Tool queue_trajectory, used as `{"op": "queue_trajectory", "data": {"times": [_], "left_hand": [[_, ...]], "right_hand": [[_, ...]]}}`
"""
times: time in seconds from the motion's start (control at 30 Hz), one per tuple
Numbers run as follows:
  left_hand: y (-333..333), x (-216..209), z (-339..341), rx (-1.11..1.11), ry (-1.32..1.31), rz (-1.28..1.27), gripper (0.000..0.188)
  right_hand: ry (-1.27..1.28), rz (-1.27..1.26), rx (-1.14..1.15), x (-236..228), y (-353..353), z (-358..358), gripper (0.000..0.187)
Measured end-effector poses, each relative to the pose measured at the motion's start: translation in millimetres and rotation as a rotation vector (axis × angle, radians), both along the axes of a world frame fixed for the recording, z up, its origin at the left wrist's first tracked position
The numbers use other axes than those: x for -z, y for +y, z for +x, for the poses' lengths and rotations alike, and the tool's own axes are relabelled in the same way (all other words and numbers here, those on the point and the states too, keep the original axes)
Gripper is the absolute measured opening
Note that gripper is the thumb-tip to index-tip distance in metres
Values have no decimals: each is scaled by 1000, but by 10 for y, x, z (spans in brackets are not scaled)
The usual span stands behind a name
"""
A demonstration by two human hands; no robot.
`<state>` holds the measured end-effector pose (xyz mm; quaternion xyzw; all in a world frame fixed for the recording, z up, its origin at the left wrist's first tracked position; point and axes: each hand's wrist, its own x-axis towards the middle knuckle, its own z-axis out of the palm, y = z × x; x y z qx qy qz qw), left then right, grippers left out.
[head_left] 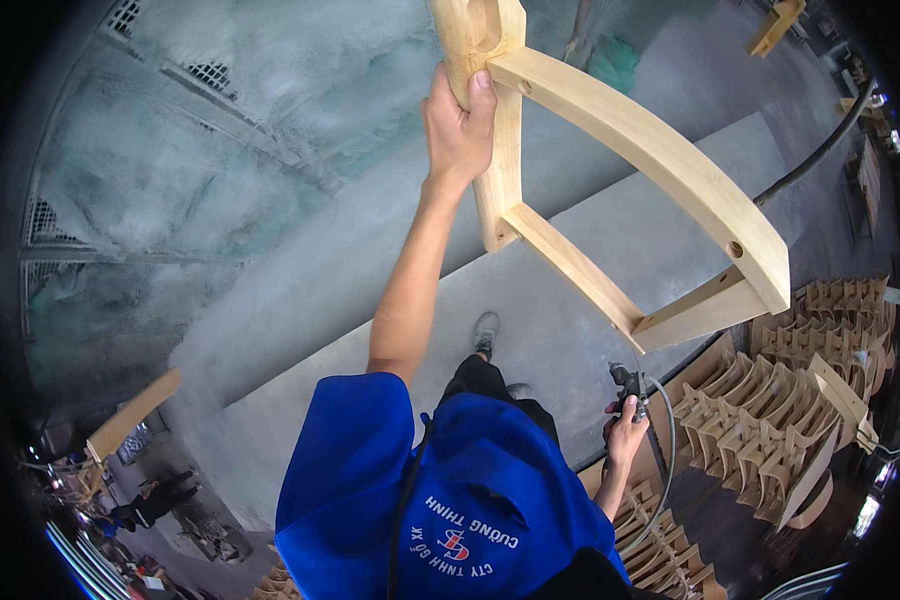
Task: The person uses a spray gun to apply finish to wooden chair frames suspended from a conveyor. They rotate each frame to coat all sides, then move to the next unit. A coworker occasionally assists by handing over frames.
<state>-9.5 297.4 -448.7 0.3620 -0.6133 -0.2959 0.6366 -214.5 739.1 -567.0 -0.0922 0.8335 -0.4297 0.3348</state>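
My left hand [460, 130] is closed round the upright of a pale wooden chair side frame [660, 150], held up in front of me. The frame has a curved upper rail, a straight lower rail and a short leg, with round holes near the joints. Lower on the right, my right hand [625, 430] grips a dark spray gun [627, 385] by its handle. A thin hose [672, 450] hangs from the gun. The gun's tip sits just below the corner of the frame, apparently apart from it.
Stacks of curved wooden parts [760, 420] stand at the right and below. A stained panel with grilles [250, 110] lies to the left, beside a grey board [400, 385]. A black hose [820, 155] hangs at upper right. Another person [150, 500] is at lower left.
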Motion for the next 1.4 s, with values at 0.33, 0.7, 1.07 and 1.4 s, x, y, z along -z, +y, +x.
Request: {"op": "queue_trajectory", "data": {"times": [0.33, 0.7, 1.07, 1.4], "left_hand": [[-106, 333, -134, 266, 206, 180, 56], [53, -514, -1048, 879, 1064, 541, 97], [-703, -990, -1169, 717, 887, 740, 9], [-1198, -840, -1800, 922, 504, 807, 11]], "right_hand": [[26, -11, -10, 63, -38, 28, 51], [34, -57, 75, 271, 93, -69, 47], [189, -235, 299, 832, 428, -148, 52], [172, -73, 244, 297, 288, 19, 50]]}}
